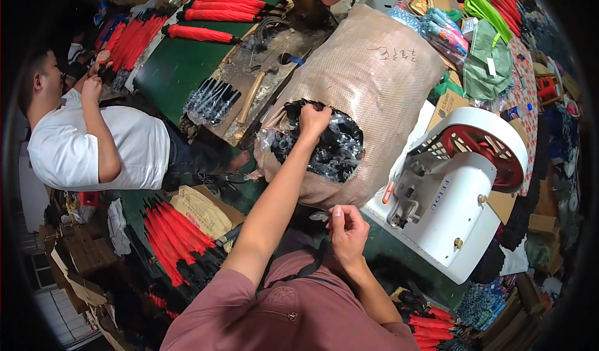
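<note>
A big tan woven sack (380, 70) lies in front of me, with a ragged opening in its near side. Black pieces in clear plastic wrapping (337, 154) fill the opening. My left hand (315, 121) reaches to the opening's upper edge, its fingers curled closed; what they grip is hidden. Below the sack, close to my body, my right hand (348, 231) is closed, thumb against the curled fingers. A small shiny scrap (320, 215) shows beside its fingertips, too small to name.
A white sewing machine (452, 207) with a red wheel stands right of the sack. Left lie a hammer (253, 95) and a bundle of dark rods (212, 101). Folded red umbrellas (221, 8) rest on the green table (165, 70). A person in white (103, 145) works at left.
</note>
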`<state>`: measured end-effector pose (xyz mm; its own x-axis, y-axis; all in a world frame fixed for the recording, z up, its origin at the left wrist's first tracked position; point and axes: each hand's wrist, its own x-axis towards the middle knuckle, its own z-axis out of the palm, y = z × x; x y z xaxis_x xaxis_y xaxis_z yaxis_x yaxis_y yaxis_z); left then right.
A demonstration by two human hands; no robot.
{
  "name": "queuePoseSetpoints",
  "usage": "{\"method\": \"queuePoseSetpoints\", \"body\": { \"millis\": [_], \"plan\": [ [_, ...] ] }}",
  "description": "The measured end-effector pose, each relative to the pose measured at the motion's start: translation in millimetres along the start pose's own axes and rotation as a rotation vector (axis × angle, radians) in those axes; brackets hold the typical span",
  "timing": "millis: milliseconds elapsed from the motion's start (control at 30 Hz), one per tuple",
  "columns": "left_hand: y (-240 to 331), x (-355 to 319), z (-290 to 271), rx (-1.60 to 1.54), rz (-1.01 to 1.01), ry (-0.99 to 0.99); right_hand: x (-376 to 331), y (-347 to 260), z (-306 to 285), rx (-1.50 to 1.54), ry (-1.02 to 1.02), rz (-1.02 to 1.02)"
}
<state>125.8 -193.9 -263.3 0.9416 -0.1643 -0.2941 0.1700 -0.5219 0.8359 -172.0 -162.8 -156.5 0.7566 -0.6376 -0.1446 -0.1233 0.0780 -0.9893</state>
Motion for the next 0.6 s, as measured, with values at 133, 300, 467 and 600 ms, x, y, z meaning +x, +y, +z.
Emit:
{"method": "queuePoseSetpoints", "body": {
  "millis": [133,300,467,600],
  "plan": [
    [0,20,-2,-0.027,-0.101,-0.002,-5,1,-9,-0.02,-0.033,-0.014],
    [-6,9,-30,-0.535,-0.27,-0.359,-2,-2,-23,-0.027,-0.061,-0.001],
    [-14,-33,-68,-0.658,-0.207,-0.462,3,0,-29,-0.003,-0.107,0.067],
    [-9,-80,-94,-0.689,-0.084,-0.429,11,4,-26,0.002,-0.158,0.074]
  ]
}}
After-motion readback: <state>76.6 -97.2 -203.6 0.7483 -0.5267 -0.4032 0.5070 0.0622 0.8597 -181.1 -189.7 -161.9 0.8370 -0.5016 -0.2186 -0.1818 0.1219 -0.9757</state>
